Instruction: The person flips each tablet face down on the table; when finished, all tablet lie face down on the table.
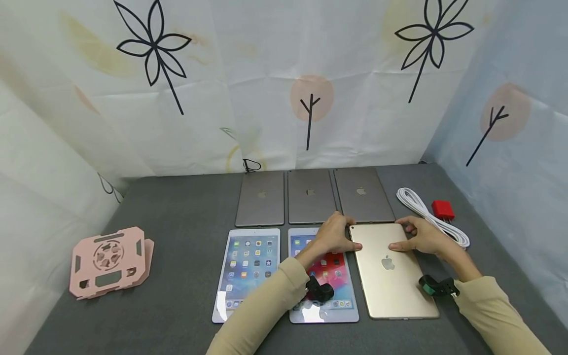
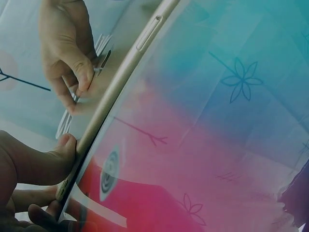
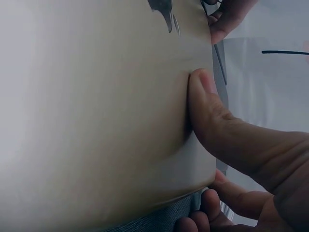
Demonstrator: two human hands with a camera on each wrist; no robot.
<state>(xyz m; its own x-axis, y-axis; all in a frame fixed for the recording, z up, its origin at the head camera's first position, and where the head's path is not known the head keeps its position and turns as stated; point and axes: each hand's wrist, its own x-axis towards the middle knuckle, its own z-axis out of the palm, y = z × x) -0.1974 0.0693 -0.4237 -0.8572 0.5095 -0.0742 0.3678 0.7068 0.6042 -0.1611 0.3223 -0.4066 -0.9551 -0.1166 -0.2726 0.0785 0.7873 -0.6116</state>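
A gold tablet (image 1: 395, 283) lies back side up at the front right, its apple logo showing. My left hand (image 1: 334, 234) grips its far left corner. In the left wrist view, that thumb (image 2: 63, 154) sits on the gold edge with fingers below it. My right hand (image 1: 423, 237) holds the far right corner, its thumb (image 3: 205, 104) pressed flat on the gold back and the fingers curled at the edge. To the left lies a white-framed tablet (image 1: 339, 273) with a lit screen, partly hidden by my left arm. Another lit white-framed tablet (image 1: 253, 264) lies further left.
Along the back, a grey tablet (image 1: 262, 202), a second grey tablet (image 1: 310, 204) and a third grey tablet (image 1: 364, 199) lie face down. A coiled white cable (image 1: 412, 201) and a red plug adapter (image 1: 443, 210) are at the right. Pink cut-out panels (image 1: 88, 259) stand stacked at the left.
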